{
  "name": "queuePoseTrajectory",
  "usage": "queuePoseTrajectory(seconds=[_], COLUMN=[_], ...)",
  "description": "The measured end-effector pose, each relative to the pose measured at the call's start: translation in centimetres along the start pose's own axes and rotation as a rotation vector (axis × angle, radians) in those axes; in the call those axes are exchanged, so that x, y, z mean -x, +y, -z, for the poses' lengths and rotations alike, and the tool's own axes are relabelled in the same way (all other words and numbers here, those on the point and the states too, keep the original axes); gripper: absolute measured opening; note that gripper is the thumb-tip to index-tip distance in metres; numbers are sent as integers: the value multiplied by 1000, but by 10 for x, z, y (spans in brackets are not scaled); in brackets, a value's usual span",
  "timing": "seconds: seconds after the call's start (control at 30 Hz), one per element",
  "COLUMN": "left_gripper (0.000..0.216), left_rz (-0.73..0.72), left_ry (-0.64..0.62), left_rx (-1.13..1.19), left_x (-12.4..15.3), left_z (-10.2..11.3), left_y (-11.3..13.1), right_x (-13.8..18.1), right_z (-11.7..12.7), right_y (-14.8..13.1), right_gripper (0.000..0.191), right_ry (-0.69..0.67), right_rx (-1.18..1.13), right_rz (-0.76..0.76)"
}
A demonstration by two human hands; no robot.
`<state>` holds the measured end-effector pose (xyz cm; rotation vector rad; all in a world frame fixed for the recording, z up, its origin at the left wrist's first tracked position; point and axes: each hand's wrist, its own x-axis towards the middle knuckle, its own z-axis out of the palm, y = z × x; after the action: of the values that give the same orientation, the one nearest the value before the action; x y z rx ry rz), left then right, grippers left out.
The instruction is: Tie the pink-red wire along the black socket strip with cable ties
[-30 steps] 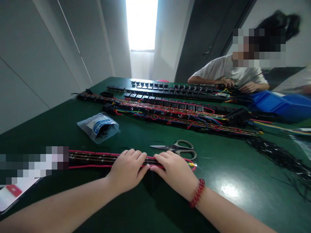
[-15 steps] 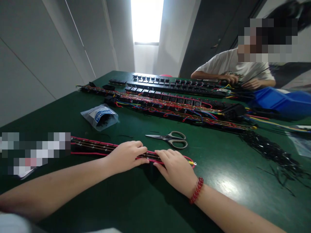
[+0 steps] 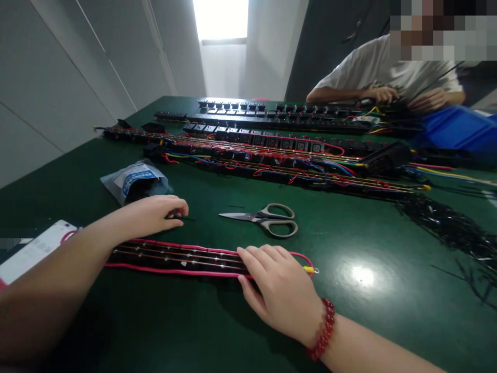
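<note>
My right hand [image 3: 275,285], with a red bead bracelet at the wrist, is closed over the right part of a long black power strip [image 3: 174,257]. Metal rails run along this strip, and red wires follow both its edges. A yellow-sleeved ring terminal [image 3: 310,270] sticks out past my knuckles. Beyond the strip's far edge, my left hand [image 3: 163,213] hovers low over the table, thumb and curled fingers apart. Close to its fingertips lies a thin black cable tie [image 3: 189,218]; contact is unclear. Scissors [image 3: 264,217] with grey handles lie to the right of it.
A plastic bag [image 3: 134,178] of black pieces sits behind my left hand. Farther back lie several wired strips [image 3: 248,155]. At right are a heap of black ties [image 3: 446,220] and a blue bin [image 3: 462,134]. A white phone-like slab [image 3: 42,251] lies left; a co-worker [image 3: 384,77] works opposite.
My left hand has let go of the power strip and moved left and away from me, towards the thin tie. My right hand stays on the strip. The view has tilted down.
</note>
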<state>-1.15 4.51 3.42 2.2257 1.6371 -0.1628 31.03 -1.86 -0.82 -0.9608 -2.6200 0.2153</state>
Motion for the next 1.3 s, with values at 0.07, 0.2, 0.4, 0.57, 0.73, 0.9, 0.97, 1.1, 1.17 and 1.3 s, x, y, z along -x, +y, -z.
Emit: queuePoseTrajectory(seconds=[0.07, 0.2, 0.4, 0.57, 0.73, 0.9, 0.97, 1.1, 1.17, 1.3], left_gripper=[31, 23, 19, 18, 19, 16, 16, 16, 15, 14], left_rz=[18, 20, 5, -50, -328, -415, -482, -509, -506, -544], left_ry=[0, -10, 17, 175, 294, 190, 187, 171, 177, 167], left_rx=[7, 31, 45, 140, 316, 466, 490, 493, 488, 469], left_x=[-3, -11, -11, 7, 16, 7, 6, 7, 7, 7], left_z=[-12, -26, -28, -29, -49, -58, -57, -56, -56, -56], left_y=[-4, -10, -8, 49, 113, 120, 116, 110, 109, 106], right_x=[0, -2, -3, -3, -2, -4, -5, -5, -5, -4], right_z=[0, -2, -3, -5, -4, -1, -2, -2, -2, -1], right_y=[1, 2, 5, 5, 5, 7, 9, 12, 12, 10], right_gripper=[35, 34, 33, 32, 30, 22, 22, 20, 20, 21], right_ry=[4, 22, 72, 104, 84, 116, 140, 185, 197, 190], right_rx=[-11, 6, 35, 15, -54, -122, -119, -63, -38, 5], right_rz=[0, 21, 52, 51, 21, -1, 29, 83, 97, 117])
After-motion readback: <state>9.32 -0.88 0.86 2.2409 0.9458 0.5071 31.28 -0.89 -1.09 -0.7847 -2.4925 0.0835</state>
